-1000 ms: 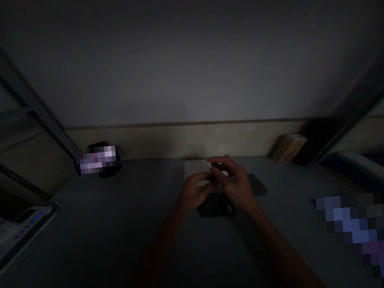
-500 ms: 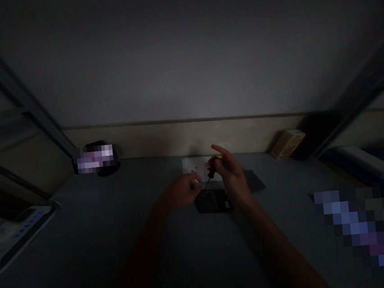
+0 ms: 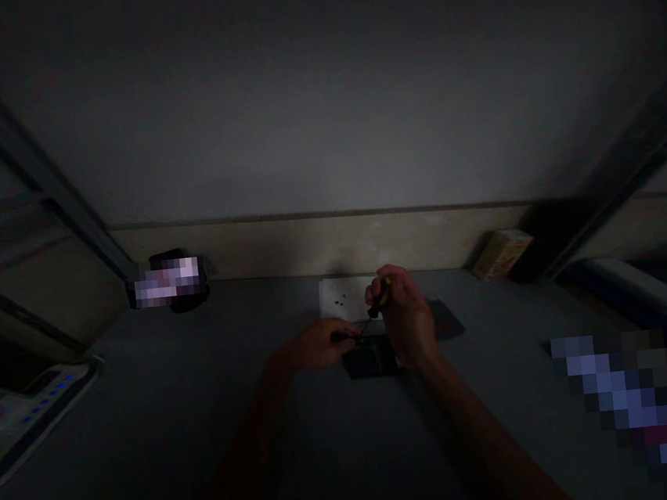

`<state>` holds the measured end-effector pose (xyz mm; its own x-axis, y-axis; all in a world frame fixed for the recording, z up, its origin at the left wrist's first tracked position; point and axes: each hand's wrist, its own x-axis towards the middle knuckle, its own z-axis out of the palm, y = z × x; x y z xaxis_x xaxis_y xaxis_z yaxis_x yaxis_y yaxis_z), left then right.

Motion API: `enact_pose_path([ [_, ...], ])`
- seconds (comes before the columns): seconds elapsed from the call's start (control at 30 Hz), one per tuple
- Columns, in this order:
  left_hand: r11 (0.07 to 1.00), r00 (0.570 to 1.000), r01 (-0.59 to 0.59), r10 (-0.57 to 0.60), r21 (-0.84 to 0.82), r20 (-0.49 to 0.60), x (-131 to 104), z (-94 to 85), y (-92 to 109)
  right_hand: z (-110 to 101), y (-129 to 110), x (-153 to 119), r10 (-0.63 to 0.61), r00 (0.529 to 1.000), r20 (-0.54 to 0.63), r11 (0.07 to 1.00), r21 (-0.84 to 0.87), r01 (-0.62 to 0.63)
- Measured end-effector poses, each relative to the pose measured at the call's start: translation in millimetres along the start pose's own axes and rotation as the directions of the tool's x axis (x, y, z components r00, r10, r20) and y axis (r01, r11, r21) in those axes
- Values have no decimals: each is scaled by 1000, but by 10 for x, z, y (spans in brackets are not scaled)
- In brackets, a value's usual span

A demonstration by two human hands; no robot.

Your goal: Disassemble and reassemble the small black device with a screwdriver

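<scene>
My right hand (image 3: 409, 317) is wrapped round a screwdriver (image 3: 381, 299) with a black and yellow handle. Its thin shaft slants down to the left, towards the upper edge of a dark, flat, phone-like device (image 3: 371, 361) lying on the table. Beside the shaft's tip is my left hand (image 3: 317, 343), its thumb and fingers bent together at the device's upper left corner. What those fingers pinch, if anything, is too dark to make out. Behind the device lies a white sheet of paper (image 3: 348, 311) with several tiny dark pieces (image 3: 339, 302) on it.
A dark flat panel (image 3: 447, 319) lies right of my right hand. Against the wall stand a small box (image 3: 502, 254) and, farther left, a lit screen (image 3: 165, 282), blurred out. A power strip (image 3: 48, 411) is at the left edge. Another blurred item (image 3: 619, 395) lies at the right.
My right hand's outstretched forefinger has folded in round the screwdriver handle. My left hand has moved slightly down, its fingers closer to the device. The view has shifted a little.
</scene>
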<state>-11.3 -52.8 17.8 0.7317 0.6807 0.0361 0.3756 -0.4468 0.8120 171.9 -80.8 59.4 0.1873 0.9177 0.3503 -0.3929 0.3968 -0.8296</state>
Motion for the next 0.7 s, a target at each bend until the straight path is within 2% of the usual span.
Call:
enact_pose_path([
  [0.17,998,998,56,-55,-38,3,23,18,-8,4,97,-4,-58,990,-132,995,-89,46],
  [0.37,991,995,100,-102,-86,-15,33,40,-27,58,76,-46,-83,993,-90,988,-135,70],
  [0.57,989,994,104,-106,-104,-9,40,36,-56,66,-11,-40,-136,988,-75,948,-299,108],
  [0.7,991,995,98,-100,-94,-17,45,21,-76,56,-18,-16,-77,996,-53,965,-253,61],
])
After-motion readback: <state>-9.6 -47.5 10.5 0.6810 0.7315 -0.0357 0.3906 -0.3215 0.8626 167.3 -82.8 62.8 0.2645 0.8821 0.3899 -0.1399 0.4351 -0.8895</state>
